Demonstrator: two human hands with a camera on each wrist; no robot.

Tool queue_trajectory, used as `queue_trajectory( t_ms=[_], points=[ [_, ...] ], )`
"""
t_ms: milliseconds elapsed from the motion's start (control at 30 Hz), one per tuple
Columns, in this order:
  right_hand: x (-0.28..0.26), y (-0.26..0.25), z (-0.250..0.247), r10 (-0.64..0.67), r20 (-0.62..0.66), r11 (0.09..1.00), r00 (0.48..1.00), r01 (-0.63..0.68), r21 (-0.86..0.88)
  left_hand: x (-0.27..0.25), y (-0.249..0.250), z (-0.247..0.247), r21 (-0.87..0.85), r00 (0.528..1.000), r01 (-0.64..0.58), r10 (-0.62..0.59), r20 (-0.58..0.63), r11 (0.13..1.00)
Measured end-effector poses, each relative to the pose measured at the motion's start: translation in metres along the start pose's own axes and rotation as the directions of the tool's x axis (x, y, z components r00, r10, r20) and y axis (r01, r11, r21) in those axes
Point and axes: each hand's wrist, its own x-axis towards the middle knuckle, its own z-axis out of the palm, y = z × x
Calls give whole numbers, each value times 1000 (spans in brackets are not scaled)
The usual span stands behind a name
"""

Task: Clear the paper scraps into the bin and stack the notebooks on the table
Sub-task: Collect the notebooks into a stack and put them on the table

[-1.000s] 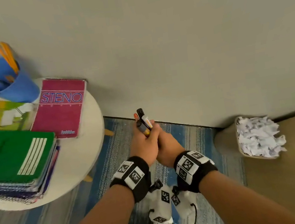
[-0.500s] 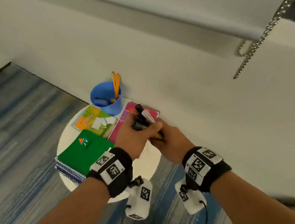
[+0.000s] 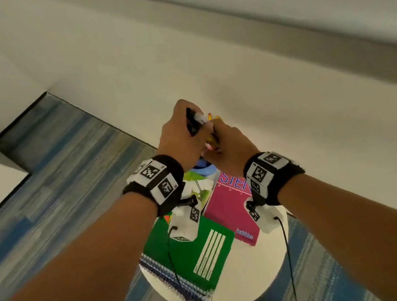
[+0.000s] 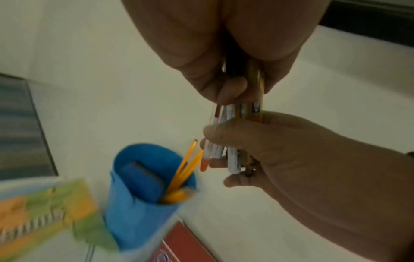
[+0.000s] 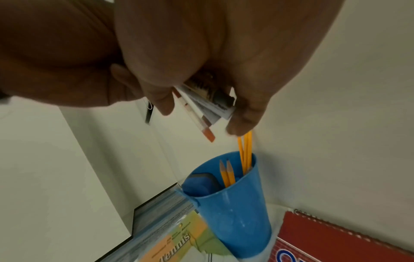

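Both hands grip one bundle of markers and pens point(image 3: 197, 122) just above a blue cup point(image 3: 204, 171) at the back of the round white table point(image 3: 256, 277). My left hand point(image 3: 180, 137) wraps the upper part of the bundle point(image 4: 246, 109). My right hand point(image 3: 227, 143) holds its lower ends point(image 5: 206, 109) over the cup's mouth point(image 5: 230, 203). A green notebook point(image 3: 202, 254) tops a spiral-bound stack point(image 3: 175, 281). Beside it lies a pink steno notebook point(image 3: 231, 209). A green-and-orange book point(image 5: 174, 244) lies left of the cup. No bin or paper scraps show.
The cup holds yellow pencils point(image 5: 245, 150) and a blue eraser block point(image 4: 143, 180). A pale wall point(image 3: 260, 90) stands right behind the table. Blue striped carpet point(image 3: 46, 197) surrounds it, and wrist-camera cables point(image 3: 287, 252) hang over the notebooks.
Both hands carried the bundle from over the carpet to above the blue cup. The view swung left onto the table, and the bin of crumpled paper left the picture.
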Motion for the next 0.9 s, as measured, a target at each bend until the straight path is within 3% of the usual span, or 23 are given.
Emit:
queue_trajectory(
  t_ms=[133, 267, 433, 567, 900],
  points=[
    [32, 17, 12, 60, 39, 987, 997, -53, -153, 39, -26, -11, 191, 991, -105, 88, 96, 976],
    [49, 26, 33, 48, 35, 996, 998, -45, -81, 56, -57, 4, 284, 979, -69, 11, 201, 956],
    [54, 24, 36, 89, 30, 989, 996, -84, -125, 65, -78, 20, 346, 960, -12, -87, 267, 938],
    [57, 20, 35, 142, 70, 977, 987, -128, -173, 69, -87, 21, 374, 962, 33, -131, 241, 927],
    [46, 16, 24, 228, -23, 957, 973, -229, -181, 64, -79, 13, 448, 965, 71, -176, 196, 891]
  ],
)
